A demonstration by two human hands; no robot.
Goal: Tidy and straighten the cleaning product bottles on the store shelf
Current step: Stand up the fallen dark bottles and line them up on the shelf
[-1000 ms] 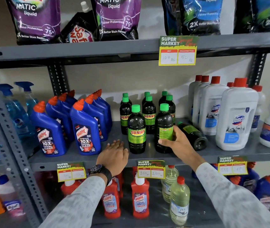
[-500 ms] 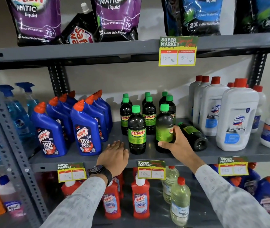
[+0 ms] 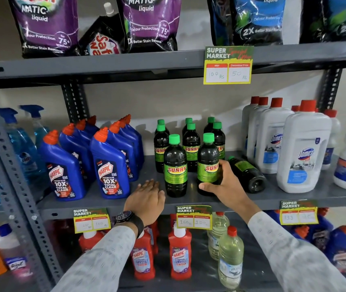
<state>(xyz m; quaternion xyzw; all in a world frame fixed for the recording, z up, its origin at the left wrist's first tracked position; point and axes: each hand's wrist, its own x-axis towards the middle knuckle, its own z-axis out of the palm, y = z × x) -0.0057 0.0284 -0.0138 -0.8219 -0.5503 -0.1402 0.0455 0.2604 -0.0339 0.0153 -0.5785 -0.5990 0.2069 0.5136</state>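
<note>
Several dark Sunny bottles with green caps stand upright on the grey middle shelf (image 3: 104,204). My right hand (image 3: 224,183) grips the front right Sunny bottle (image 3: 207,159) around its lower body; its label now faces forward. A second front Sunny bottle (image 3: 175,165) stands just left of it. Another Sunny bottle (image 3: 246,173) lies on its side behind my right hand. My left hand (image 3: 147,199) rests flat, palm down, on the shelf's front edge, holding nothing.
Blue Harpic bottles (image 3: 109,165) stand in rows at the left, white Domex jugs (image 3: 302,150) at the right. Blue spray bottles (image 3: 20,142) fill the far left. Detergent pouches (image 3: 48,24) sit on the top shelf, red Harpic bottles (image 3: 179,253) below.
My right hand has turned the front right Sunny bottle so its label faces forward. My left hand has stayed in place.
</note>
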